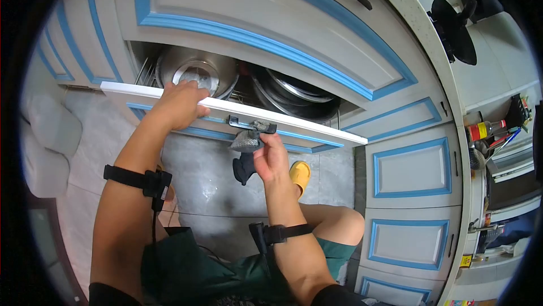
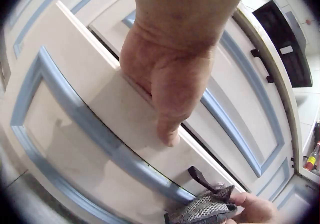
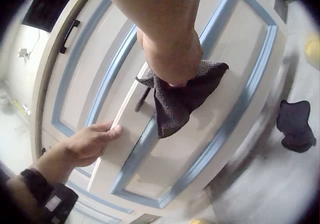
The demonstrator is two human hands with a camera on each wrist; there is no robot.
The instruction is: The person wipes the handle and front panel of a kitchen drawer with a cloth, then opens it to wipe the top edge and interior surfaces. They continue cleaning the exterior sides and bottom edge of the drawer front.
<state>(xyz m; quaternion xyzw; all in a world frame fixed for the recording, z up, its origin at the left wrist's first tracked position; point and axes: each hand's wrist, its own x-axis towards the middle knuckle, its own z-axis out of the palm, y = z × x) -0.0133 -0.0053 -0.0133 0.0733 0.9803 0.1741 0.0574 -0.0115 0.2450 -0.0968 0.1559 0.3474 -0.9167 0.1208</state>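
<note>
A white drawer front (image 1: 308, 129) with blue trim is pulled out from the cabinet. My left hand (image 1: 180, 103) grips its top edge, fingers curled over the rim and the thumb on the outer face (image 2: 167, 129). My right hand (image 1: 270, 154) holds a grey mesh cloth (image 1: 246, 141) against the drawer's black handle (image 1: 238, 120). The cloth (image 3: 185, 101) hangs below my right wrist and covers part of the handle (image 3: 142, 100). Inside the drawer lie steel pots (image 1: 198, 71) and stacked pans (image 1: 297, 95).
A dark rag (image 1: 243, 167) and a yellow slipper (image 1: 300, 175) lie on the grey tiled floor under the drawer. Closed blue-trimmed cabinet doors (image 1: 413, 167) stand to the right. Bottles (image 1: 482, 130) stand on the counter above them. My knee (image 1: 339, 221) is bent close below.
</note>
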